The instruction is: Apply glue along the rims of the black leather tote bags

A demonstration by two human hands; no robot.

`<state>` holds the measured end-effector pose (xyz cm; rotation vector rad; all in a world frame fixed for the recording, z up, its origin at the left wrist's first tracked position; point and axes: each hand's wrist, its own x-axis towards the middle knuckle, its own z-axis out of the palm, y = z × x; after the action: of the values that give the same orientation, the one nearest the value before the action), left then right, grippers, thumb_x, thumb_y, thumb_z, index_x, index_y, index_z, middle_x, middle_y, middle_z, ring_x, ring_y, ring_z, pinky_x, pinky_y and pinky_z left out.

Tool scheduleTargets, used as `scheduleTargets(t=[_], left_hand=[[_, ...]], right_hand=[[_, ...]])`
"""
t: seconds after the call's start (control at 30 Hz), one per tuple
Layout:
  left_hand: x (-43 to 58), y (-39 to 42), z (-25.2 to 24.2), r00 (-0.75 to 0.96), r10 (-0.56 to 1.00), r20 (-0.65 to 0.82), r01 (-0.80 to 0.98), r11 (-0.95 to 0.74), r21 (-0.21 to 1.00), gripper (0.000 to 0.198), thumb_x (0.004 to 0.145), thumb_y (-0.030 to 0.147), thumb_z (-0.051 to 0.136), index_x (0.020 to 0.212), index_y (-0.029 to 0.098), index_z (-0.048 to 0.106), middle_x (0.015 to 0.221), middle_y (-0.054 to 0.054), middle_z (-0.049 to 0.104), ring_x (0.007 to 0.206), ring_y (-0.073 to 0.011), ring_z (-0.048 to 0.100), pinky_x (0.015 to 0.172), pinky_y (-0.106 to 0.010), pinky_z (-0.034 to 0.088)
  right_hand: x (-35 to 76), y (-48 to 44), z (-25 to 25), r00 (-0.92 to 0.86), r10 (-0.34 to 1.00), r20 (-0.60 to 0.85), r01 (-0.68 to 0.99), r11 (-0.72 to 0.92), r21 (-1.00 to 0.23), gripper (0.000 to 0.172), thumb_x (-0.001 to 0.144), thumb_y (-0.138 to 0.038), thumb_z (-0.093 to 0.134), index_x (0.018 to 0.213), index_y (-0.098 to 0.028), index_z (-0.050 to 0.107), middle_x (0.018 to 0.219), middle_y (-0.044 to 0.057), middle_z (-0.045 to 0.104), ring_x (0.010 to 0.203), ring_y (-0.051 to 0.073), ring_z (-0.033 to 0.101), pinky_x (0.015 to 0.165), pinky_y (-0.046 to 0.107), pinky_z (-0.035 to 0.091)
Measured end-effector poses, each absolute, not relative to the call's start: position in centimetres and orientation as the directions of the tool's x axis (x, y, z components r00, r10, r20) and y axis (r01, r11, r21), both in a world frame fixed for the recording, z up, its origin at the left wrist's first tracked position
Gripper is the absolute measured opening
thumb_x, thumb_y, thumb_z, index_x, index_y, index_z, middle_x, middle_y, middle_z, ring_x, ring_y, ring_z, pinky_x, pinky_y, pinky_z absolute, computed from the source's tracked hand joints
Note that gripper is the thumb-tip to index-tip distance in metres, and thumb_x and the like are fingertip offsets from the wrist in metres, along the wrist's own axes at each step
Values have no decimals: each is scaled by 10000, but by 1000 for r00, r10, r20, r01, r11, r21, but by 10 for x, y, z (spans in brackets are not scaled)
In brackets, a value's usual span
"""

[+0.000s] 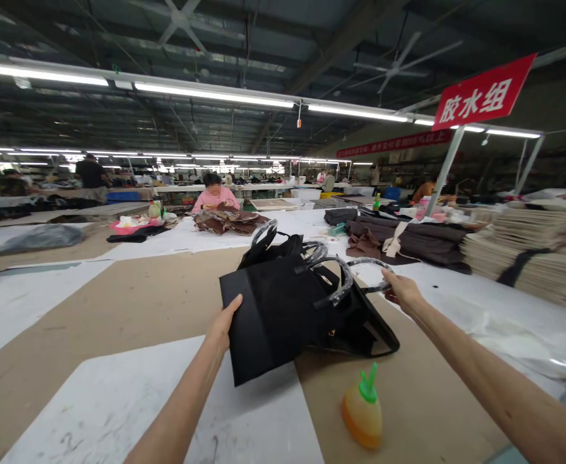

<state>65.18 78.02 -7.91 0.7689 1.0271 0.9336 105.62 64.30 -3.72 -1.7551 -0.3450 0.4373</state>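
Note:
A black handbag (278, 309) is tilted on its side above the table, its bottom end toward my left. My left hand (227, 319) grips the bag's bottom edge, thumb on the near face and the other fingers hidden behind. Plastic-wrapped loop handles stick up from the bag's right end. My right hand (400, 290) is closed on one wrapped handle (367, 262). Against the far side rests more black bag material (268, 248) with wrapped handles; how many bags are there I cannot tell. A glue bottle (364, 412) with a green nozzle and amber liquid stands near me.
White paper (167, 399) and brown board (167, 283) cover the table. Stacked beige panels (529, 251) and dark folded fabric (413, 241) lie at the right. Across the table a person in pink (215, 193) sits behind brown pieces (229, 220). A plastic-covered bundle (41, 240) lies left.

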Motion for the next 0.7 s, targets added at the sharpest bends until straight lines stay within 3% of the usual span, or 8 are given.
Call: scheduleTargets(t=[0.17,0.37,0.53,0.7], left_hand=[[646,787,-102,211,894,-396,-231,439,868,531,732,391,697,1148,84,573,944,-172,702,858,-271,680,788,-388,559],[641,790,-108,129,923,-363,-129,378,917,577,685,399,740,1123,60,577,1056,-211,664,1009,-314,627,905,-433,501],[625,769,-113,70,963,-259,-67,264,962,494,755,374,677,1162,128,543,1127,-148,642,1067,-241,602,976,-371,450],[613,754,-109,2,972,-234,51,234,971,655,693,337,728,1246,138,439,1139,-145,602,1088,-273,577,978,-457,434]], right_hand=[[1053,651,-32,861,503,-72,13,-164,-986,263,962,-370,552,914,-113,580,773,13,567,566,115,539,513,230,480],[1033,625,-32,778,628,-19,51,-94,-994,357,971,-466,486,993,-120,569,890,65,620,718,169,613,615,286,511],[1026,550,-57,711,703,-9,95,-109,-989,337,918,-449,547,986,-122,586,971,118,641,790,181,623,645,245,496],[1027,430,-98,742,666,-83,88,-220,-972,488,743,-567,676,935,-121,629,915,144,653,712,212,616,592,270,496]])
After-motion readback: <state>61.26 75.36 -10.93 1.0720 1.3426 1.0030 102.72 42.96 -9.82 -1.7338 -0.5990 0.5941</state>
